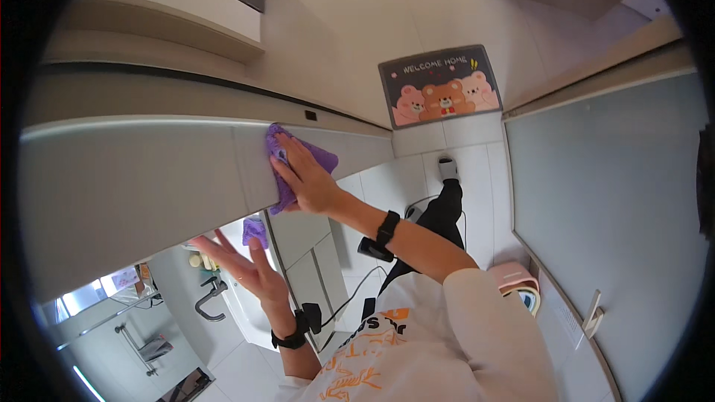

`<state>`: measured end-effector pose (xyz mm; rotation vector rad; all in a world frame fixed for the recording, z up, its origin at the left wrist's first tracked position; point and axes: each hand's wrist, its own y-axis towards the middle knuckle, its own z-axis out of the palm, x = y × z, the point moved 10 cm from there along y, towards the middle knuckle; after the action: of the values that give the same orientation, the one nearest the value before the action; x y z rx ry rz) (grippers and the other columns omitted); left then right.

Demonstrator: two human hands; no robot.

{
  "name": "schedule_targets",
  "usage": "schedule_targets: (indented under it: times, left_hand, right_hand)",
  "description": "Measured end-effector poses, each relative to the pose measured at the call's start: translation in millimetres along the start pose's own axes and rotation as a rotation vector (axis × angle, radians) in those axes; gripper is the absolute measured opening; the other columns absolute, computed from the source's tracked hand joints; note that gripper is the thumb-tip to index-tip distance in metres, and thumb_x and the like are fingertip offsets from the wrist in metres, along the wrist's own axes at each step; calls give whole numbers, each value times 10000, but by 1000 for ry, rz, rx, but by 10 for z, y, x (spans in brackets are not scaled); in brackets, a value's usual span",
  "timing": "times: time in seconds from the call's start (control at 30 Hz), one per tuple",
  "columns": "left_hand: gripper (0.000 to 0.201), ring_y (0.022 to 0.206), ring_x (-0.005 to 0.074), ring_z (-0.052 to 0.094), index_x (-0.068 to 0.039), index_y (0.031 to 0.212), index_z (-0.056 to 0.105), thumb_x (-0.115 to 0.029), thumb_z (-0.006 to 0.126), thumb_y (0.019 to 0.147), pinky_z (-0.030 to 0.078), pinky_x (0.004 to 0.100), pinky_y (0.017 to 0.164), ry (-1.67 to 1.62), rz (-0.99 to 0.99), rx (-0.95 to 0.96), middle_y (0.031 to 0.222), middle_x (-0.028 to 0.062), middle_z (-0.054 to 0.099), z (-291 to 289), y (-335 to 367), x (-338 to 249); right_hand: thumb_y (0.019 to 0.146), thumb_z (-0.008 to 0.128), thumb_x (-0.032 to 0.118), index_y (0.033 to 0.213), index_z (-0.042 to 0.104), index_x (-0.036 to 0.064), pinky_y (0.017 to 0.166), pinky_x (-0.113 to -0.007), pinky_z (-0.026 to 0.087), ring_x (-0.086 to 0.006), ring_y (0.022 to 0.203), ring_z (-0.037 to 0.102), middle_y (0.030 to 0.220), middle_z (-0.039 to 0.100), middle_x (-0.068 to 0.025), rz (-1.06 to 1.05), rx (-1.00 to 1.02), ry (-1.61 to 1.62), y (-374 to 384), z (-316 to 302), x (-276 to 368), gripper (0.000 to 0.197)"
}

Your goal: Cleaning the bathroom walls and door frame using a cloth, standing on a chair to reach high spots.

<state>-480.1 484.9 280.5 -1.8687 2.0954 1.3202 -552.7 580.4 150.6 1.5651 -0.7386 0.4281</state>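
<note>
My right hand (307, 180) holds a purple cloth (322, 155) pressed against the light tiled wall (149, 179), close to the wall's end by the doorway. The fingers lie over the cloth, which sticks out on both sides of them. Lower and to the left, my left hand (257, 272) is open with its fingers spread and nothing in it. Its fingertips are near the edge of the wall; I cannot tell whether they touch. Behind that hand, a second purple cloth (255, 231) lies at the white washbasin (249, 313).
A dark curved faucet (211, 299) stands by the basin, above a white cabinet (304, 272). A dark doormat with bears (443, 97) lies beyond the doorway. On the right are a frosted glass door (596, 171) with a handle (593, 316) and a pink container (516, 280).
</note>
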Motion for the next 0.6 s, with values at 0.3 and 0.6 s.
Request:
schedule_targets:
  times: [0.3, 0.6]
  left_hand:
    - [786, 1468, 314, 126, -50, 1529, 105, -293, 563, 938, 120, 504, 1198, 180, 56, -154, 1592, 162, 97, 57, -142, 252]
    - [784, 1451, 343, 188, -26, 1517, 128, -372, 531, 939, 145, 489, 1196, 210, 132, -365, 1570, 183, 160, 1104, -1038, 955]
  right_hand:
    - [453, 856, 380, 1405, 337, -12, 1155, -554, 223, -478, 1406, 221, 1490, 216, -343, 9, 63, 55, -923, 272, -809, 1153]
    - [503, 795, 438, 1272, 523, -16, 1135, -531, 271, -446, 1377, 311, 1465, 285, -344, -9, 51, 35, -1622, 388, -1406, 933]
